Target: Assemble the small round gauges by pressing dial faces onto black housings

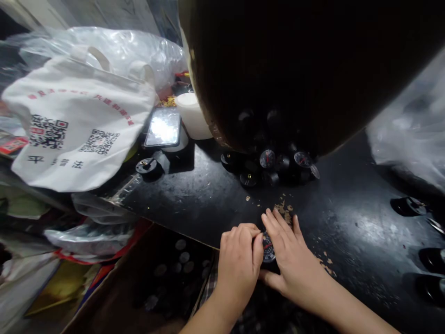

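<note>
A small round black compass-like dial (269, 249) with white markings and a red pointer lies near the table's front edge, between my hands. My left hand (239, 250) is closed, fingers curled and thumb against the forefinger, at the dial's left rim; what the fingertips pinch is hidden. My right hand (290, 253) lies stretched out over the dial's right side, its thumb below and fingertips beyond it. Farther back stands a cluster of similar black pieces, including a dial with a red pointer (267, 159) and another tilted one (303, 159).
A large dark rounded shape (295, 69) overhangs the back. At left are a white cloth bag (83, 162), a bright-screened phone (163, 127), a white roll (193, 116) and a black round piece (148, 166). Below, an open box (114, 287) holds several round pieces. Brown flakes (285, 211) litter the black table (194, 204).
</note>
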Demonstrator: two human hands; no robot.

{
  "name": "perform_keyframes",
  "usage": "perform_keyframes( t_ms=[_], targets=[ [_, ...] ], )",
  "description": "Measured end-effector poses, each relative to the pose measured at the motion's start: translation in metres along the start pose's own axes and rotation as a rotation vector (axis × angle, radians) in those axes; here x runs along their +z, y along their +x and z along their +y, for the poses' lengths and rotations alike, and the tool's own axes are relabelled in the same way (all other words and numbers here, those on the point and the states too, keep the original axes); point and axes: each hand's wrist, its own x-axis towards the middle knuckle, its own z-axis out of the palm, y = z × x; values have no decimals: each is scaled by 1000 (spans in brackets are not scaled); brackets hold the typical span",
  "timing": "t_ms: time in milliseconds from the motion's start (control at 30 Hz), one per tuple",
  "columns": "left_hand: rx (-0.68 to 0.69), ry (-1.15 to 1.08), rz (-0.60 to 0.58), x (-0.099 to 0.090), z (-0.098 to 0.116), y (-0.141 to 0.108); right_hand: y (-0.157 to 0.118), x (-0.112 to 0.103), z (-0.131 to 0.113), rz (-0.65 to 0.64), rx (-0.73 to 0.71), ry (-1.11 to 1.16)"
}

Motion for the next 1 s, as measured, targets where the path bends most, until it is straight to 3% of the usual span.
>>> perform_keyframes(
  t_ms=[100, 167, 200, 267, 367, 433, 500, 567, 633, 700, 833, 900, 1000],
  targets=[
    [-20, -42, -30, -5, 1, 1, 11, -21, 11, -70, -94, 158],
    [0, -88, -67, -10, 3, 3, 33, -40, 19, 37, -67, 256],
    [20, -114, -90, -12, 4, 4, 46, -49, 23, 177, 12, 245],
    [67, -155, -129, -14, 6, 5, 74, -62, 28, 377, 137, 71],
    [116, -131, -90, -11, 7, 2, 96, -66, 31, 383, 140, -31],
    [81, -112, -6, -9, 4, -2, 89, -60, 29, 368, 125, 12],
    [-17, -153, 47, -9, 1, -6, 67, -49, 25, 335, 137, 224],
    [-136, -248, 18, -13, -2, -8, 41, -38, 17, 248, 169, 604],
    [-230, -367, -83, -20, -2, -8, 19, -29, 8, 142, 204, 898],
    [-283, -456, -182, -26, 0, -6, 5, -23, -1, 113, 181, 844],
    [-268, -423, -261, -34, 4, -4, -3, -23, -4, 134, 14, 369],
    [-224, -351, -220, -34, 3, -7, -3, -26, 3, 113, 40, 330],
    [-182, -217, -64, -33, -2, -14, -3, -28, 15, 67, 142, 407]
  ],
)
